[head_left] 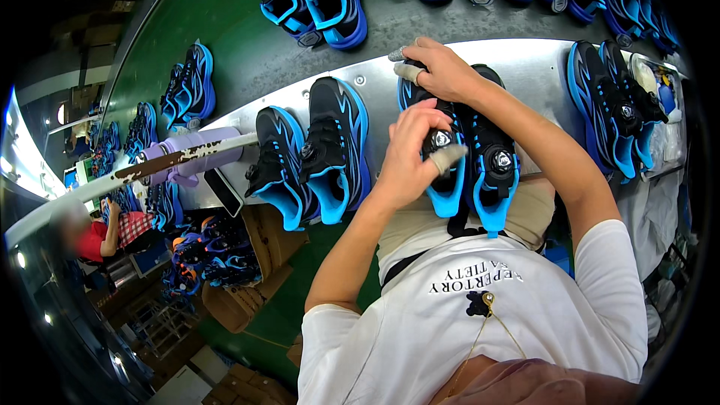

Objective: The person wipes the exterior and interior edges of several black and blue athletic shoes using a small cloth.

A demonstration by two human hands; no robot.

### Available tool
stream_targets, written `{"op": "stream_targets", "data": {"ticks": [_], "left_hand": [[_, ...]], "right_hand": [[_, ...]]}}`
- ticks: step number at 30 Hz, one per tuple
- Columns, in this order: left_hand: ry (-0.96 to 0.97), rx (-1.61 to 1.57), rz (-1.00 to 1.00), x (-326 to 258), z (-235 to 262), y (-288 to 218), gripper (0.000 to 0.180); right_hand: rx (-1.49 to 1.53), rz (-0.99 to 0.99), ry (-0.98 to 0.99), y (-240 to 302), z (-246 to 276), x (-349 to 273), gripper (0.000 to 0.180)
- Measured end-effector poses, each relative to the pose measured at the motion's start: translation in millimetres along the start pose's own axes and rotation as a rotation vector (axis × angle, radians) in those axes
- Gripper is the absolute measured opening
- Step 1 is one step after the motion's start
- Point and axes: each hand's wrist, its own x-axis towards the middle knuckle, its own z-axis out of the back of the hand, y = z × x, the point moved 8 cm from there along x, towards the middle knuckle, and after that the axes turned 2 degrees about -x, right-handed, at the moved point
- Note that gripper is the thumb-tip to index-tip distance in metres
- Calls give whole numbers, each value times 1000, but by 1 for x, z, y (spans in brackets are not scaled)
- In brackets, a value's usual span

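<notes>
A pair of black and blue sneakers with round dial closures lies on the metal work shelf in front of me, heels toward me. My left hand grips the tongue and dial area of the left shoe of that pair, a taped fingertip over the dial. My right hand presses down on the toe end of the same shoe, with tape on its fingers too.
Another pair sits to the left on the shelf, and one more to the right. Several pairs ride the green conveyor belt beyond. A purple bottle lies at the shelf's left end. A person in red sits lower left by boxes of shoes.
</notes>
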Motion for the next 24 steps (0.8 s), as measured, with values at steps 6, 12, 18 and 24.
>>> {"op": "stream_targets", "data": {"ticks": [6, 12, 18, 24], "left_hand": [[329, -130, -79, 9, 8, 7, 26], [-217, -226, 251, -55, 35, 1, 24], [-166, -1054, 694, -80, -34, 24, 30], [-273, -1223, 559, -72, -42, 22, 28]], "right_hand": [[-25, -31, 80, 6, -2, 6, 31], [50, -101, 90, 14, 59, -15, 24], [135, 123, 538, 77, 46, -70, 35], [-14, 213, 293, 82, 39, -83, 30]]}}
